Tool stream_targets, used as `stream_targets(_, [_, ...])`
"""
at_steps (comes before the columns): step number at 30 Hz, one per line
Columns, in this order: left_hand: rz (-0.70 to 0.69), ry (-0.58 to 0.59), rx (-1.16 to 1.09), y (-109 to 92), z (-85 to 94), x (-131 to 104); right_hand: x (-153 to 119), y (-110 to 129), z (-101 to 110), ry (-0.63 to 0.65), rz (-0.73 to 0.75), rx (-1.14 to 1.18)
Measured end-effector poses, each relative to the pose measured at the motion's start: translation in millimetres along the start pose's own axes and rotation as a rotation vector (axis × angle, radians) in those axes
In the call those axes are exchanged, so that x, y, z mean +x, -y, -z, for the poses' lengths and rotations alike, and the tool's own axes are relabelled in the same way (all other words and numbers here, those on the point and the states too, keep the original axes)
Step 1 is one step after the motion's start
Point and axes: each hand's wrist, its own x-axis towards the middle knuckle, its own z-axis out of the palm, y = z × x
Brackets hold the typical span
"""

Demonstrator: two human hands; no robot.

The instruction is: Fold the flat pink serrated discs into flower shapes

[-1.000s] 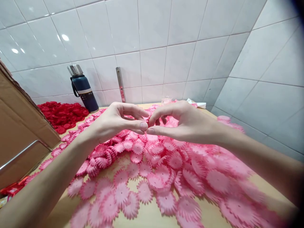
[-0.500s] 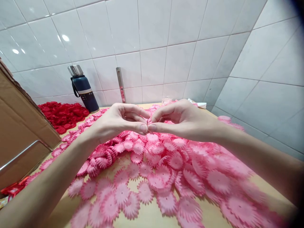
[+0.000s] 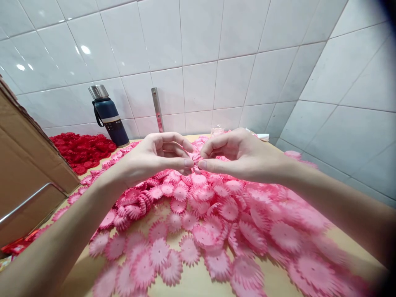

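Pinching a small pink jagged-edged piece right now, clamped in the grip of left hand and right hand, above heaped pink toothed discs on the tan surface.

The right hand has been drawn slightly up and away from the left hand; the thumb tips, nearly met half a second ago, are now parted by a narrow gap. More of the pink piece is exposed between the fingers. More of the white strip is covered by the right hand
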Motion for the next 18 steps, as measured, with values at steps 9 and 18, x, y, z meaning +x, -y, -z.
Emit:
stream_targets(9, [-0.061,-0.221,0.016,-3.9,4.6,-1.0,4.2,-11.0,5.5,-0.034,-0.08,0.047])
stream_targets(18, [-0.021,-0.029,0.069,0.6,-5.5,1.4,0.4,-7.0,3.6,0.016,-0.04,-0.04])
